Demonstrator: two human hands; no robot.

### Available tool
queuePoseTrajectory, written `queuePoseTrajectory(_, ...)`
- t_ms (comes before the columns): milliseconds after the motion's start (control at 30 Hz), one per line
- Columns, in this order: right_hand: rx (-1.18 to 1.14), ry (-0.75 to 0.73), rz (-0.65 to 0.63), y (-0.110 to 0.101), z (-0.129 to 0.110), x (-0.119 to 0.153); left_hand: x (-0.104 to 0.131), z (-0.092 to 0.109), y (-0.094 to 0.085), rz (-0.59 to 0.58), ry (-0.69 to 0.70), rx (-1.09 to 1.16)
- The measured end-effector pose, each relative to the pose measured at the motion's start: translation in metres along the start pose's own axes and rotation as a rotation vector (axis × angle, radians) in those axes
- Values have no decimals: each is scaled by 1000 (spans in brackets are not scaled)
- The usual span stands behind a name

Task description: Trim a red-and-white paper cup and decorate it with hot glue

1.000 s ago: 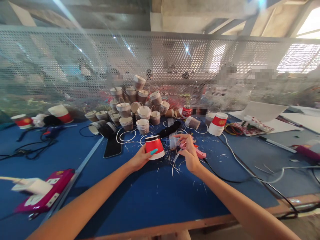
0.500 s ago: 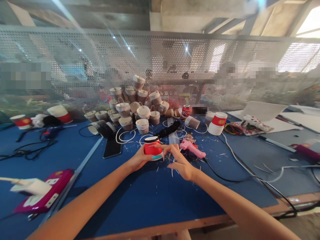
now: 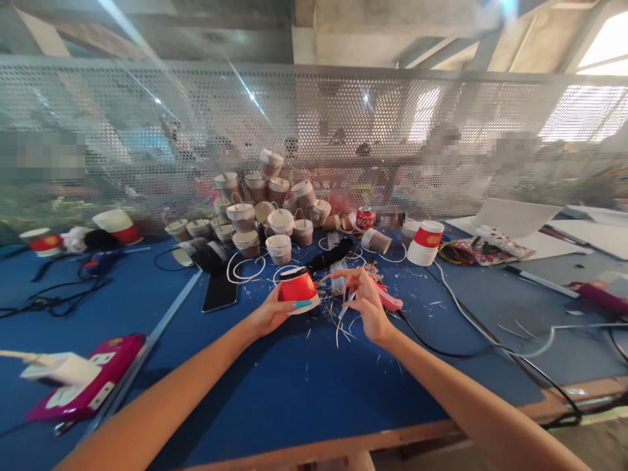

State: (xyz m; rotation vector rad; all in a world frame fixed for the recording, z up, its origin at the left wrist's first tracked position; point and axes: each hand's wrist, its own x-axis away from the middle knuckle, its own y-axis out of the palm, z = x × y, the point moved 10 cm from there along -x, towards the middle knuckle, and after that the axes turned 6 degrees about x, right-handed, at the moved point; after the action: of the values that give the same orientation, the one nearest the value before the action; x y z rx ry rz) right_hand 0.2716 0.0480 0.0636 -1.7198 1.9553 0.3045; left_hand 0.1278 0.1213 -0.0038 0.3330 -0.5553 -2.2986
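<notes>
My left hand (image 3: 269, 314) is closed around a red and white paper cup (image 3: 297, 292), its teal-nailed thumb lying across the near side. The cup leans to the left, and a dark band shows at its upper end. Off to its right, my right hand (image 3: 370, 304) hovers with its fingers bent and apart, not touching the cup. Behind those fingers lies a pink hot glue gun (image 3: 390, 300), partly hidden. A thin pale stick (image 3: 346, 307) shows by the right thumb; whether the hand touches it is unclear.
Small handled cups (image 3: 280, 222) are piled at the back, beside a red drink can (image 3: 365, 220). Inverted paper cups (image 3: 426, 243) stand to the right. A phone (image 3: 220, 292), white cord, scraps and cables lie on the blue table (image 3: 275, 392). A magenta power strip (image 3: 93, 376) is at left.
My right hand has drawn back to the right, away from the cup, and now covers part of the glue gun. The cup has tilted to the left in my left hand.
</notes>
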Motion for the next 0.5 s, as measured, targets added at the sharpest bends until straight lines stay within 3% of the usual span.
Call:
queuePoseTrajectory(133, 96, -37, -234, 25, -12, 8, 0, -3, -5, 15, -11, 9)
queuePoseTrajectory(267, 131, -37, -376, 42, -15, 14, 1, 0, 3, -15, -2, -16)
queuePoseTrajectory(400, 131, -6, -420, 48, -13, 15, 1, 3, 8, 18, -19, -78)
queuePoseTrajectory(500, 174, 8, -335, 40, -10, 10, 1, 2, 9, 14, -29, -43)
